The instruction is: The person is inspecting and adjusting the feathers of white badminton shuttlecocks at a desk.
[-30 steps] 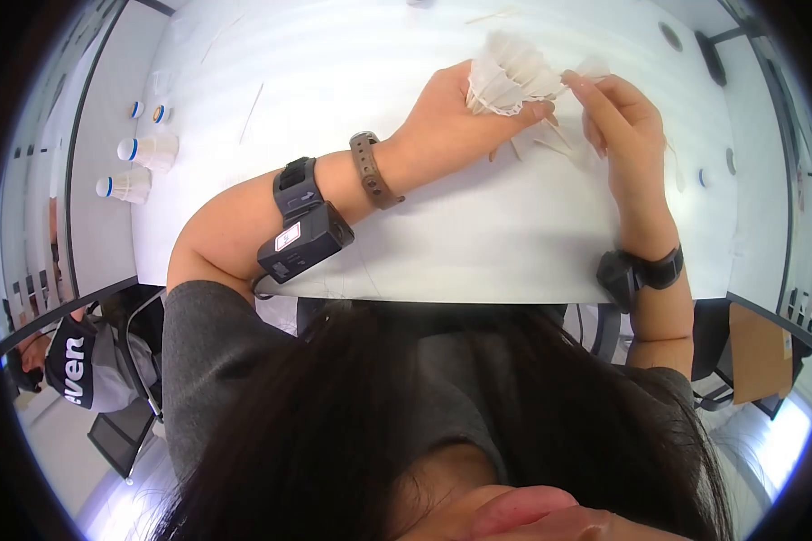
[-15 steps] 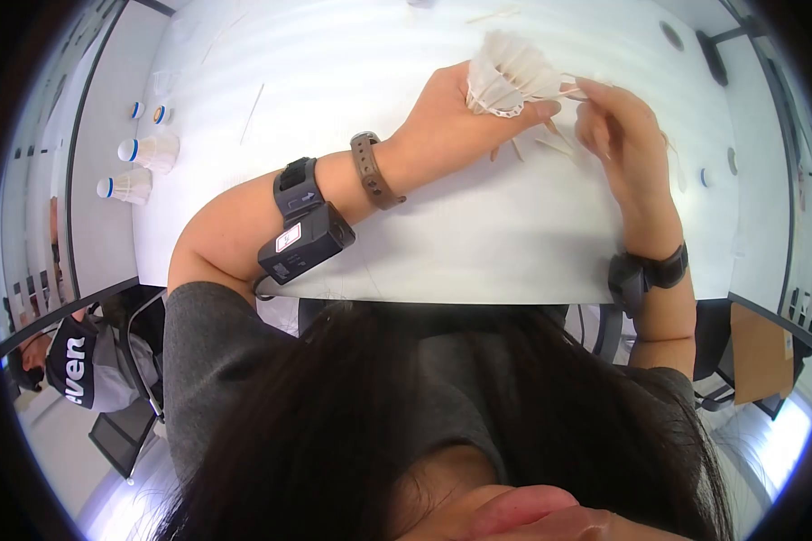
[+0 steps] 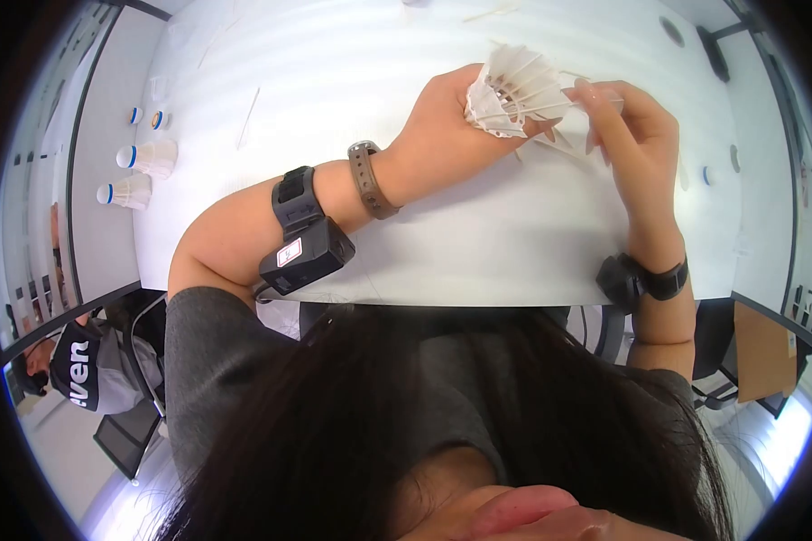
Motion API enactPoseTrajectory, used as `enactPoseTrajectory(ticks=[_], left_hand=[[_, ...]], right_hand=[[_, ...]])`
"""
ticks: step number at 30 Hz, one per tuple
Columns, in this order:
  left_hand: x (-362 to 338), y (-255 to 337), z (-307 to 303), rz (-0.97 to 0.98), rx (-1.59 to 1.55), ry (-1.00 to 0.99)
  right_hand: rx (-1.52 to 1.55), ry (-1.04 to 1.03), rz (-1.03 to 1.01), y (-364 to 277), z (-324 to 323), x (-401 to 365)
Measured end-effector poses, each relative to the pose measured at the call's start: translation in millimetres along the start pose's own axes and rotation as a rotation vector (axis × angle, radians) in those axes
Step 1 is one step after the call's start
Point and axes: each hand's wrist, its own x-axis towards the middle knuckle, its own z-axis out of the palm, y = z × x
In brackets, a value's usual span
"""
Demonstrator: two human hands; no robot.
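A white feather shuttlecock [image 3: 517, 90] is held by my left hand [image 3: 465, 122], its feathered skirt turned up toward the camera and its base hidden. My right hand [image 3: 627, 122] is just right of it, thumb and index finger pinched on a thin pale feather piece [image 3: 612, 96]. Whether that piece touches the shuttlecock I cannot tell. Loose feather bits [image 3: 555, 142] lie on the white table [image 3: 478, 243] beneath the hands.
Two whole shuttlecocks [image 3: 152, 159] lie at the left, with two small blue-rimmed cork bases [image 3: 160, 119] above them. Another small base [image 3: 706, 176] is at the right. Thin feather shafts [image 3: 249, 117] are scattered about. Another person [image 3: 81, 361] is at far left.
The shuttlecock has tilted in my left hand, its open skirt now facing more to the right. My right hand has turned, with its fingers now spread around the pinch.
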Motion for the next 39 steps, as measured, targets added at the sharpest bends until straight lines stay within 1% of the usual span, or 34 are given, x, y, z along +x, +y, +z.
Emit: enactPoseTrajectory(ticks=[1, 4, 6, 10, 11, 14, 17, 18, 20, 21, 23, 26, 28, 31, 37, 39], left_hand=[[0, -1, 1, 0.017, -0.001, 0.006], [-1, -4, 1, 0.05, -0.003, 0.027], [-1, -4, 0, 0.061, -0.003, 0.034], [0, -4, 0, 0.035, -0.007, 0.049], [0, 0, 0, 0.007, -0.062, 0.045], [0, 8, 2, 0.002, -0.093, 0.103], [2, 0, 6, 0.034, -0.151, 0.195], [1, 6, 1, -0.032, -0.102, 0.145], [1, -2, 5, 0.04, -0.169, 0.195], [1, -3, 5, 0.056, -0.192, 0.177], [1, -5, 5, 0.088, -0.241, 0.143], [0, -21, 0, 0.127, -0.039, 0.127], [0, -22, 1, 0.195, 0.063, 0.152], [-1, -19, 2, 0.281, 0.106, 0.178], [1, -22, 0, 0.387, 0.167, 0.176], [0, -22, -2, 0.396, 0.211, 0.145]], right_hand=[[-0.046, -0.013, 0.021, -2, -1, -2], [-0.018, -0.035, -0.023, 2, -1, -2], [-0.036, -0.043, 0.003, 4, -1, -1], [-0.038, -0.04, 0.003, 3, -1, -1], [-0.011, -0.049, 0.016, 1, -3, -1], [-0.087, 0.048, -0.064, -6, -1, -3], [-0.099, 0.093, -0.149, -6, -4, -3], [-0.111, 0.116, -0.192, -4, -5, -3], [-0.178, 0.104, -0.258, -2, -9, -4], [-0.19, 0.089, -0.338, 2, -10, -3], [-0.237, 0.074, -0.377, -2, -9, -3], [-0.308, 0.032, -0.456, -8, -7, -2], [-0.357, 0.008, -0.521, -10, -6, -2], [-0.448, -0.009, -0.63, -10, -6, 1], [-0.465, -0.02, -0.646, -8, -6, 1], [-0.482, -0.015, -0.657, -9, -7, 0]])
